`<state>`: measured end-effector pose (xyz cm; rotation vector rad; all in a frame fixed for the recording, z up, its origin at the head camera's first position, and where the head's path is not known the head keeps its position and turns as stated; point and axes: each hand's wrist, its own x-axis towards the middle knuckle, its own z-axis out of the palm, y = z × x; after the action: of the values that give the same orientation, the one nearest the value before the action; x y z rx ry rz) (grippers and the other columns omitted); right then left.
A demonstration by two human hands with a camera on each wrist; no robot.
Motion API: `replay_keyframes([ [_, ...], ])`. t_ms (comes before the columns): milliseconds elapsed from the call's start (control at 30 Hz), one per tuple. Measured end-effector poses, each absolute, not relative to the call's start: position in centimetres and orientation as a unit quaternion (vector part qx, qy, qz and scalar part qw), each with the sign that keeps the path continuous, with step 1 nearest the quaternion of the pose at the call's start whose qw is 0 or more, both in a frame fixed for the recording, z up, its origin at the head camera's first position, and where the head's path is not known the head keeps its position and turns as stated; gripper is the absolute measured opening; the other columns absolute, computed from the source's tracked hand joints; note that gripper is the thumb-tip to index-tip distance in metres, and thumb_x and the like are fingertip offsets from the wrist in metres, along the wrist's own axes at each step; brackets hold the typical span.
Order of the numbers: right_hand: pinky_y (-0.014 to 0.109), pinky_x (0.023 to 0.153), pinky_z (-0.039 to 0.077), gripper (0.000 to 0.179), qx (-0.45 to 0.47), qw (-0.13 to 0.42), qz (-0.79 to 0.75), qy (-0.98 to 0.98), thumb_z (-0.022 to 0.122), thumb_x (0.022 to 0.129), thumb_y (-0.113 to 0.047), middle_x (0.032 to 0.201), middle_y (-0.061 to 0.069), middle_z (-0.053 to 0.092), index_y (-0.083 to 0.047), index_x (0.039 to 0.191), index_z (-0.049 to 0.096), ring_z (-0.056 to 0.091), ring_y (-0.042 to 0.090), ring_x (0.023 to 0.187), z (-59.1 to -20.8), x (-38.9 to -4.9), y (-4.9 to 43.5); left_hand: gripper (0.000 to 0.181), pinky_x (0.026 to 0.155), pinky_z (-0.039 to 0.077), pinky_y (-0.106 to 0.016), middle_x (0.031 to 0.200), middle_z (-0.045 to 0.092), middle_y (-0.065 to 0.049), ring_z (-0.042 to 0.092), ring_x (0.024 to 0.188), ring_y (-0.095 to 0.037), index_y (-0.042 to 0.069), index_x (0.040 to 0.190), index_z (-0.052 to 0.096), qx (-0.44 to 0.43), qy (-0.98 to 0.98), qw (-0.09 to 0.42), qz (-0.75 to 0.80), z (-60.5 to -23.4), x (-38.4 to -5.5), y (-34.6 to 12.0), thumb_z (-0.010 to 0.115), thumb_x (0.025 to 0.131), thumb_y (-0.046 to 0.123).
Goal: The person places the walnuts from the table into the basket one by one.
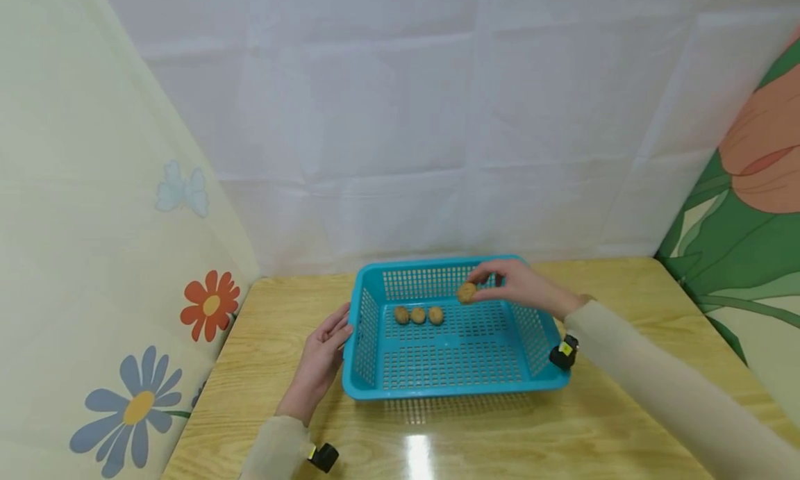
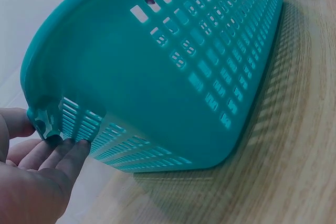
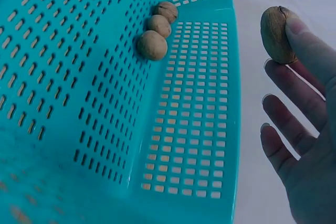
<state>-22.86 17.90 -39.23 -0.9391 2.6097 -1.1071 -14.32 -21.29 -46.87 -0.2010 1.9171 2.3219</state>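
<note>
Head view, nearest first: a bare strip of the wooden table (image 1: 500, 438) lies in front, with the left hand (image 1: 321, 351) at the left end of a blue basket (image 1: 456, 391); the left wrist view shows its thumb and fingers gripping the rim there. Reaching over the basket from the right, the right hand (image 1: 519, 283) pinches one walnut (image 1: 467, 293) at its fingertips, the lower fingers spread apart and holding nothing. That walnut hangs above the basket's floor, to the right of three walnuts (image 1: 418, 316) lying in a row near the back wall of the basket. Behind stands a white cloth (image 1: 375, 119). The likeliest slip, I judge, is at the pinch: a rounded shell held by so little skin could roll out, drop and knock the row apart. A tug or lift by the left hand might tilt the basket, and round shells would then roll. The black wrist camera (image 1: 564, 353) on the right arm overlaps the right rim from above; whether it touches cannot be told, but a low sweep could bump the basket sideways.
</note>
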Motion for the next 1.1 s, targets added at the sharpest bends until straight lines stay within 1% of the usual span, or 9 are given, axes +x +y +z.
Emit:
replay_keyframes([
  [100, 0.036, 0.077, 0.053, 0.035, -0.313, 0.096, -0.375, 0.867, 0.08, 0.094, -0.031, 0.113, -0.004, 0.074, -0.016, 0.124, 0.074, 0.065, 0.021, 0.099, -39.4, -23.2, 16.8, 0.055, 0.099, 0.056, -0.028, 0.158, 0.049, -0.017, 0.065, 0.12, -0.006, 0.009, 0.159, 0.043, -0.069, 0.633, 0.064, 0.768, -46.9, -14.3, -21.3, 0.06, 0.107, 0.012],
  [200, 0.036, 0.078, 0.055, 0.032, -0.326, 0.109, -0.376, 0.861, 0.079, 0.094, -0.033, 0.116, -0.004, 0.073, -0.018, 0.123, 0.075, 0.065, 0.018, 0.101, -40.1, -23.7, 15.7, 0.055, 0.099, 0.056, -0.028, 0.158, 0.048, -0.017, 0.065, 0.121, -0.006, 0.008, 0.159, 0.042, -0.066, 0.634, 0.064, 0.768, -47.0, -14.3, -21.3, 0.06, 0.107, 0.012],
  [433, 0.033, 0.079, 0.055, 0.031, -0.355, 0.142, -0.355, 0.853, 0.078, 0.096, -0.032, 0.119, -0.003, 0.073, -0.017, 0.123, 0.075, 0.065, 0.012, 0.099, -41.8, -24.6, 12.8, 0.051, 0.099, 0.056, -0.03, 0.157, 0.05, -0.016, 0.066, 0.121, -0.009, 0.009, 0.157, 0.045, -0.066, 0.626, 0.062, 0.775, -47.0, -14.4, -21.3, 0.058, 0.107, 0.01],
  [567, 0.032, 0.081, 0.055, 0.028, -0.363, 0.164, -0.34, 0.852, 0.078, 0.096, -0.03, 0.117, -0.007, 0.074, -0.019, 0.121, 0.076, 0.066, 0.01, 0.102, -42.7, -24.5, 11.2, 0.051, 0.099, 0.056, -0.03, 0.157, 0.05, -0.016, 0.066, 0.121, -0.008, 0.009, 0.158, 0.045, -0.068, 0.625, 0.062, 0.775, -46.9, -14.4, -21.3, 0.057, 0.108, 0.01],
  [733, 0.03, 0.083, 0.056, 0.03, -0.379, 0.191, -0.335, 0.841, 0.078, 0.095, -0.028, 0.112, -0.006, 0.075, -0.016, 0.122, 0.076, 0.068, 0.012, 0.102, -44.0, -24.2, 9.5, 0.052, 0.099, 0.057, -0.03, 0.157, 0.05, -0.017, 0.066, 0.12, -0.008, 0.008, 0.158, 0.045, -0.07, 0.625, 0.062, 0.775, -46.9, -14.3, -21.2, 0.057, 0.107, 0.009],
  [800, 0.03, 0.085, 0.057, 0.033, -0.385, 0.197, -0.334, 0.837, 0.079, 0.095, -0.026, 0.113, -0.004, 0.075, -0.012, 0.124, 0.075, 0.069, 0.013, 0.102, -44.4, -24.2, 8.9, 0.052, 0.098, 0.057, -0.03, 0.156, 0.051, -0.017, 0.067, 0.119, -0.008, 0.008, 0.157, 0.045, -0.073, 0.624, 0.061, 0.776, -46.9, -14.2, -21.2, 0.057, 0.107, 0.009],
  [900, 0.03, 0.086, 0.058, 0.033, -0.397, 0.195, -0.317, 0.839, 0.079, 0.095, -0.027, 0.113, -0.004, 0.075, -0.013, 0.124, 0.075, 0.069, 0.012, 0.102, -45.1, -24.2, 8.2, 0.052, 0.097, 0.057, -0.03, 0.155, 0.052, -0.017, 0.067, 0.118, -0.008, 0.008, 0.157, 0.046, -0.076, 0.624, 0.059, 0.775, -46.9, -14.2, -21.2, 0.058, 0.107, 0.008],
  [1100, 0.028, 0.086, 0.057, 0.024, -0.426, 0.184, -0.263, 0.846, 0.079, 0.094, -0.031, 0.108, -0.009, 0.075, -0.022, 0.116, 0.077, 0.068, 0.006, 0.099, -46.1, -24.4, 7.2, 0.053, 0.097, 0.057, -0.03, 0.155, 0.052, -0.017, 0.067, 0.118, -0.008, 0.008, 0.158, 0.045, -0.075, 0.632, 0.059, 0.769, -46.9, -14.3, -21.2, 0.059, 0.107, 0.01],
])
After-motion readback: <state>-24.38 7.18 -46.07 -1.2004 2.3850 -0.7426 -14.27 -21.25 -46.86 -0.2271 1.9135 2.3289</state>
